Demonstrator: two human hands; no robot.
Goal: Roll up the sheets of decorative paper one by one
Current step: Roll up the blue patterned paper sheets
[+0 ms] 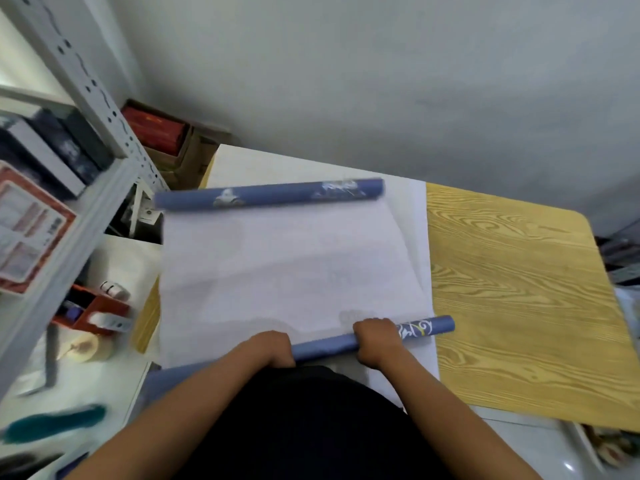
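A sheet of decorative paper (287, 268) lies white side up on the table, its blue printed face turned down. Its near edge is wound into a blue roll (426, 329) with a white and gold pattern at the right end. My left hand (273, 348) and my right hand (375, 339) both curl over this near roll, side by side. The far end of the sheet is curled into a second blue roll (270, 195) lying across the table, untouched. More white sheets (415, 209) lie underneath.
The wood-grain table (519, 292) extends to the right. A grey metal shelf (104, 188) with boxes stands at left. Below it are a red tape dispenser (97, 311), a tape roll (86, 348) and a teal object (55, 422). A cardboard box (173, 143) sits behind.
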